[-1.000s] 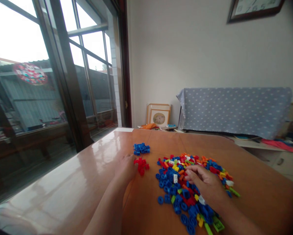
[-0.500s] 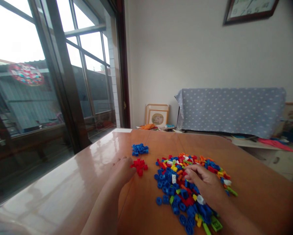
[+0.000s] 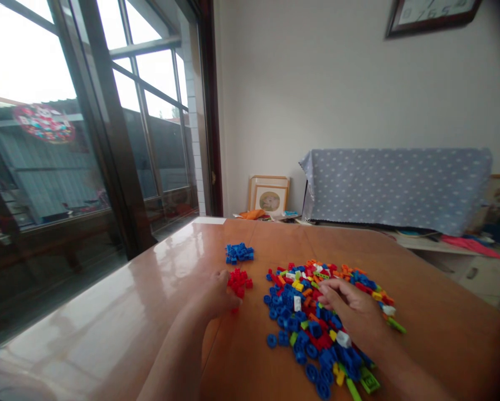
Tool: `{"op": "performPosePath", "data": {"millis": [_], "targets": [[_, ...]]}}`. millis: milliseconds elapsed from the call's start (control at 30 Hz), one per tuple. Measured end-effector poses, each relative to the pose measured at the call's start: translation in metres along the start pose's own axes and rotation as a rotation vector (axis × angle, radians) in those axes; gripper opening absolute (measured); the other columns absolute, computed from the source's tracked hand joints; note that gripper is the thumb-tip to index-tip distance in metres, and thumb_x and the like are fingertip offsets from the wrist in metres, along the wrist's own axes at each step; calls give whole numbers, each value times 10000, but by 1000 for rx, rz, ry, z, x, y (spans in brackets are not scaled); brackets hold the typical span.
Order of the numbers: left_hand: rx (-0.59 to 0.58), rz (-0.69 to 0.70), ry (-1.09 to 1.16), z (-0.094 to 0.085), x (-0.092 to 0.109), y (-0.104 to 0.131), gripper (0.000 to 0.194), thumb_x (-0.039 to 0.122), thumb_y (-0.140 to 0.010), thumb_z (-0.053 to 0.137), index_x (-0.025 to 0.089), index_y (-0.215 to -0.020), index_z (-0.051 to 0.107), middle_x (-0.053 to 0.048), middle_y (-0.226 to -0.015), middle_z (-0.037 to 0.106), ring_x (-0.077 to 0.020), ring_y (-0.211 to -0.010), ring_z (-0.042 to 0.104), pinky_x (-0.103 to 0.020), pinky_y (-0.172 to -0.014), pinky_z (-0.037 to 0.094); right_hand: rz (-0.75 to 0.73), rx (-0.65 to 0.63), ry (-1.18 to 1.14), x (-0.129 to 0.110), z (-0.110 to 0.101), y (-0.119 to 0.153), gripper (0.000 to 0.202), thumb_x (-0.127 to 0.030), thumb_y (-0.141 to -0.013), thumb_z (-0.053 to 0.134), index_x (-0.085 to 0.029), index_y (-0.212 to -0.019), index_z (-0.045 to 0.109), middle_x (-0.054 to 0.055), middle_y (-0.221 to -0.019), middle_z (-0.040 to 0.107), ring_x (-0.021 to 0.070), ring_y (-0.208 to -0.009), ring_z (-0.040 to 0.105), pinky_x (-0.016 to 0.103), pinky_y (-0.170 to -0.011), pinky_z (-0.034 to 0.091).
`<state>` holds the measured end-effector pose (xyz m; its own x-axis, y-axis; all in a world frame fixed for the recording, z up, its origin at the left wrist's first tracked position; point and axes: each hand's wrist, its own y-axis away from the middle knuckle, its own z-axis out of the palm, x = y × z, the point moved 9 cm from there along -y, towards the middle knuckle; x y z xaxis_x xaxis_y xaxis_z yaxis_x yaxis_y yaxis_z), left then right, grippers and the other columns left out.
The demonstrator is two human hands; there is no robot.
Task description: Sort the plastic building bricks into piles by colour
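Observation:
My left hand (image 3: 218, 294) lies on the table against the left side of a small heap of red toy bricks (image 3: 239, 279). Its thumb and forefinger are spread apart along the heap's edge, and the other fingers are hidden. One red brick shows just below the thumb. Over the large mixed pile of building bricks (image 3: 296, 318), my right hand (image 3: 344, 298) is closed, thumb and fingertips drawn together. What lies between those fingertips, if anything, is too small to make out. Beyond the red heap sits a small group of blue bricks (image 3: 239, 253).
The glossy brown table (image 3: 158, 303) carries all the bricks. Blue wheel-like pieces (image 3: 271, 341) line the big pile's left edge. A white sheet (image 3: 209, 220) lies at the far left edge. Behind stand a cloth-covered object (image 3: 394, 189) and framed pictures (image 3: 270, 197); a glass window is on the left.
My left hand has moved slightly nearer and round the red heap, its thumb now by the heap's near edge. The right hand has shifted only a little, its fingertips still over the mixed pile.

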<state>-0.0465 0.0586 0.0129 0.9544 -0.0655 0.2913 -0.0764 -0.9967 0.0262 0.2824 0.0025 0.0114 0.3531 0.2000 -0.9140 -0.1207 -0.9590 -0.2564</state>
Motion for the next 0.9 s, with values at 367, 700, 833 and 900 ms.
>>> {"op": "performPosePath", "data": {"millis": [367,700,833,900], "targets": [[288,-105,99,-22,-13,-12,360,240,-934,452,166,-1276,534,-149,-1283,580,-230,-1115,600,-286,-862,429,-23,-15,11,-1,-1,1,358,-559,-855,591,-234,-961,697,31,-832,717,245,-853,686,342,-756,570],[87,-49,79,6,-9,-12,878,608,-605,774,232,-1341,476,-133,-1317,535,-303,-1082,618,-308,-802,466,-26,10,43,1,-3,0,383,-574,-833,598,-231,-960,712,39,-888,750,251,-842,698,342,-729,568],[89,-20,36,15,-12,-20,797,534,-628,775,275,-1324,487,-104,-1283,553,-275,-1049,630,-300,-815,472,-36,2,50,2,-2,1,377,-566,-857,578,-229,-970,704,35,-851,738,250,-856,694,342,-745,565],[111,-25,25,14,-14,-23,692,477,-673,750,262,-1288,516,-111,-1271,564,-269,-1038,632,-303,-813,477,-31,7,53,2,-3,1,383,-575,-860,570,-229,-962,700,30,-821,730,251,-851,694,343,-743,566]]}}
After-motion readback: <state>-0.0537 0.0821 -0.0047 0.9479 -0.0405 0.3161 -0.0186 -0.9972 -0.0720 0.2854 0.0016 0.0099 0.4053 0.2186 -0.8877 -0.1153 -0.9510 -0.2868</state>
